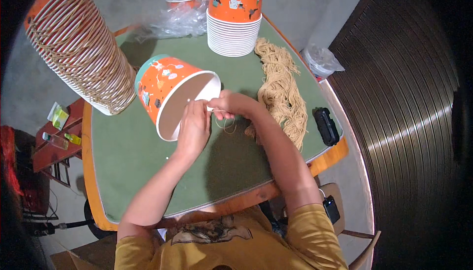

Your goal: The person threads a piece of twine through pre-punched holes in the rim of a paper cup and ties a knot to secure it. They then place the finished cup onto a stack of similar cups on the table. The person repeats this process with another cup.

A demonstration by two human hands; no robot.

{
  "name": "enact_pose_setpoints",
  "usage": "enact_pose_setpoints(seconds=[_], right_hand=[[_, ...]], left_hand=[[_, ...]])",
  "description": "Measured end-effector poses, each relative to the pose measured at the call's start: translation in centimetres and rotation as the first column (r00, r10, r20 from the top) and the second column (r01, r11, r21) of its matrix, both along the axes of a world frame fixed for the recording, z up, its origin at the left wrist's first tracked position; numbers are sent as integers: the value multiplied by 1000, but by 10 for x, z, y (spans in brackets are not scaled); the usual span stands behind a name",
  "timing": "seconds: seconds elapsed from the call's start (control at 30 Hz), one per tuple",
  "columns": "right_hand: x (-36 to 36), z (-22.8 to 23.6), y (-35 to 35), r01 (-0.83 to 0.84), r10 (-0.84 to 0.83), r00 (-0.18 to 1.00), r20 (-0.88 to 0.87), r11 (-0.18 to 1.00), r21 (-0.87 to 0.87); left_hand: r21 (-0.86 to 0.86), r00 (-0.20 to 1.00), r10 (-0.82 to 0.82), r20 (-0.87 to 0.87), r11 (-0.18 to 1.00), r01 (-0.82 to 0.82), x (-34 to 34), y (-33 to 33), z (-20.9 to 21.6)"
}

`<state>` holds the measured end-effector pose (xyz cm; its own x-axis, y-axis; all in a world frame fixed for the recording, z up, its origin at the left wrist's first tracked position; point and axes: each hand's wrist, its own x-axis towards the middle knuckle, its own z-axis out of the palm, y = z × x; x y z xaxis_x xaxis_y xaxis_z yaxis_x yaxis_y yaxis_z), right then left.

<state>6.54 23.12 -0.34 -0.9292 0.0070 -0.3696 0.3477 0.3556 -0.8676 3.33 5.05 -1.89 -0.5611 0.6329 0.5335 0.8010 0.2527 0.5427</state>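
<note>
- Leaning at far left, a tall stack of tubs (81,48), string handles fitted.
- Orange paper tub (170,90) lies on its side on the green table (128,157), mouth facing the person.
- Left hand (193,127) pinches the tub's near rim.
- Right hand (231,105), just right of the rim, pinches a thin string (224,122).
- String bundle (281,88) lies farther right.

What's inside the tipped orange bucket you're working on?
The bucket looks empty: only its bare white inner wall shows. The left hand covers part of the rim, and the right hand holds a string at it. The bottom is out of sight.
</note>
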Motion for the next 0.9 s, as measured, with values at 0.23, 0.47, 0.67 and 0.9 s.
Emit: enact_pose_setpoints(seconds=[0.23, 0.47, 0.67, 0.9], right_hand=[[3, 9, -4, 22, -20, 1000, 24, 998, -63], [0, 4, -3, 29, -29, 1000, 9, 999, -43], [-1, 0, 0, -10, 11, 1000, 16, 999, -45], [5, 16, -5, -1, 1, 999, 34, 1000, -11]], left_hand=[[-100, 995, 41, -89, 994, -49, 7, -5, 5], [-26, 1000, 8, -26, 1000, -8, 1, -7, 4], [19, 951, 50, 305, 998, -59, -19, -11, 13], [-143, 997, 76, 18, 987, -73, -17, -15, 9]])
